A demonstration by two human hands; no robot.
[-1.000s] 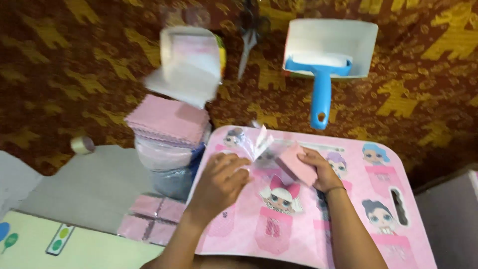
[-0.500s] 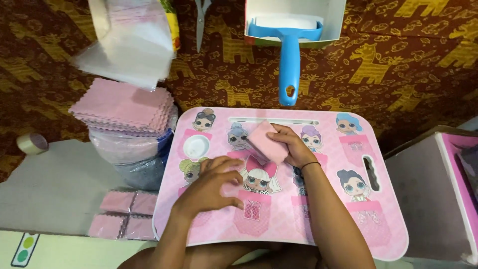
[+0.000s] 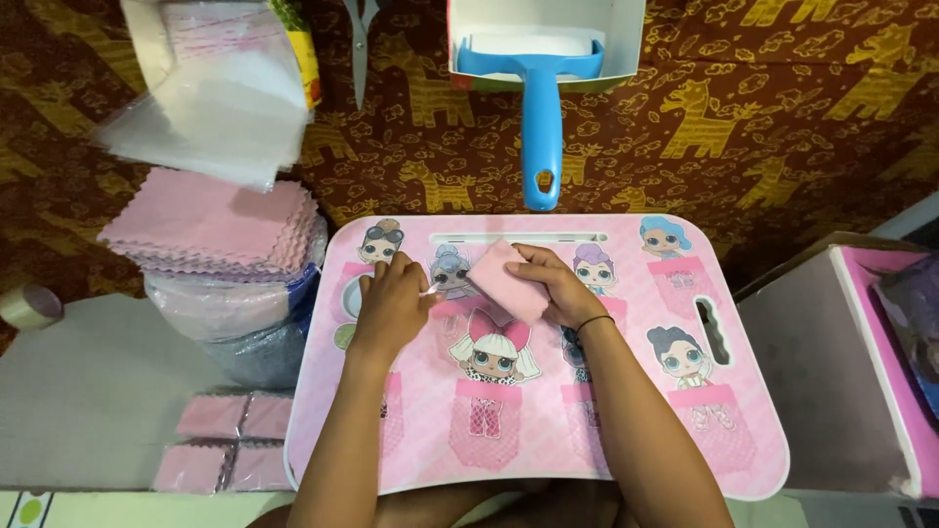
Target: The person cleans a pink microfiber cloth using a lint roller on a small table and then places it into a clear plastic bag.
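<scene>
A pink lap tray [image 3: 743, 460] printed with cartoon dolls lies in front of me. On its upper middle rests a small folded pink cloth [image 3: 507, 281]. My right hand [image 3: 555, 286] holds the cloth's right side against the tray. My left hand [image 3: 393, 301] rests flat on the tray just left of the cloth, fingertips pinched near a clear plastic edge I can barely make out. Left of the tray stands a tall stack of pink zigzag-edged cloths [image 3: 215, 225] on a plastic-wrapped bundle.
A pile of clear plastic sleeves [image 3: 220, 93] lies at the upper left, scissors [image 3: 360, 39] beside it. A blue-handled dustpan brush [image 3: 538, 108] sits in a white box. Packed pink cloths [image 3: 220, 440] lie lower left, a tape roll [image 3: 29, 305] far left, a box [image 3: 841, 372] at right.
The view has tilted down and steadied. My left hand slid left and up on the tray, away from the cloth. My right hand kept hold of the pink cloth.
</scene>
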